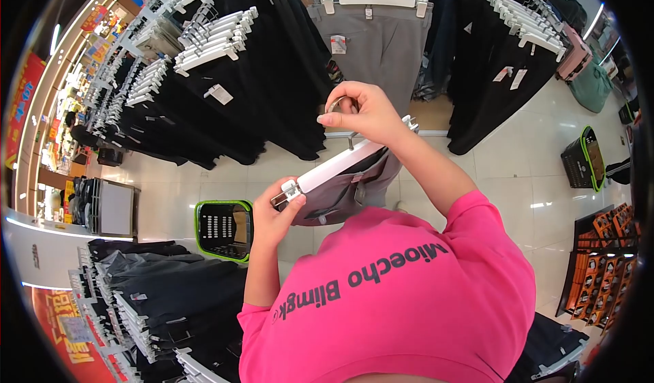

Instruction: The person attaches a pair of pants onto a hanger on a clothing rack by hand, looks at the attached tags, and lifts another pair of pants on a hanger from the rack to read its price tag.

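Observation:
A white clip hanger (337, 167) slants in front of my chest, with grey trousers (340, 195) hanging from it. My left hand (276, 209) grips the hanger's lower left end, its thumb by the metal clip. Higher up, my right hand (364, 114) has its fingers curled round the metal hook (352, 138) at the hanger's middle. Part of the trousers is hidden by my pink shirt and my arms. Just beyond my right hand, similar grey trousers (381, 49) hang on a rack from white hangers.
Racks of black trousers (231, 103) stand ahead on the left, and more black trousers (487, 76) on the right. A green-rimmed black basket (225, 230) is on the floor at left; another basket (582, 158) is at far right. Dark garments (170, 294) hang at lower left.

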Demonstrator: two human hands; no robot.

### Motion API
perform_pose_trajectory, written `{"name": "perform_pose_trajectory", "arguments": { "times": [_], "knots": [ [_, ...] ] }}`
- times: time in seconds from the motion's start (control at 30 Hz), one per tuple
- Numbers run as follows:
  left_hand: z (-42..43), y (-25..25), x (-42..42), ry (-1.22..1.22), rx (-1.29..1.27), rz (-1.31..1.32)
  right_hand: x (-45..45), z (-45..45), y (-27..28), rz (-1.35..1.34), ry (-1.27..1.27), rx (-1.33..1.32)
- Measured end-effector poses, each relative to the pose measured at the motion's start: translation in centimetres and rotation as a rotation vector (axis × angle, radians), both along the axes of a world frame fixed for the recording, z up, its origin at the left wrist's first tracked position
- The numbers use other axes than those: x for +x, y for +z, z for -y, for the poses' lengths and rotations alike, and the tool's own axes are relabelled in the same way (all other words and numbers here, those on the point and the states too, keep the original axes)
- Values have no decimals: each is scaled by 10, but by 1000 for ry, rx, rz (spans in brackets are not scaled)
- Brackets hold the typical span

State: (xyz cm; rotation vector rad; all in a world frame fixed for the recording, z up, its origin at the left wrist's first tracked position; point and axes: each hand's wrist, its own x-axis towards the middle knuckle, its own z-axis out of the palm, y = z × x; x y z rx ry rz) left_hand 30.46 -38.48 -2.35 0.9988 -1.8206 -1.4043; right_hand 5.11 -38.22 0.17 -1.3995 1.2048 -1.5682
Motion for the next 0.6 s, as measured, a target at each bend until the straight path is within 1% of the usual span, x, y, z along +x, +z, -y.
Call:
{"name": "perform_pose_trajectory", "arguments": {
  "times": [0.2,0.27,0.33,0.4,0.43,0.47,0.53,0.6],
  "knots": [
    [1,-4,1,26,-1,40,2,5,-7,45,24,15],
    [2,-2,1,61,19,-55,2,7,-3,43,48,51],
    [1,4,0,85,-7,-85,1,10,-1,34,78,84],
    [1,14,1,138,49,-152,1,15,1,163,19,-177],
    [1,17,3,168,45,-175,-9,16,-1,39,-24,-194],
    [1,21,8,179,43,-179,-14,17,-4,-10,-149,-254],
    [3,26,21,185,-24,-182,-27,20,-17,2,-316,-262],
    [4,34,30,251,-71,-255,-40,25,-36,113,-417,-203]
  ]
}}
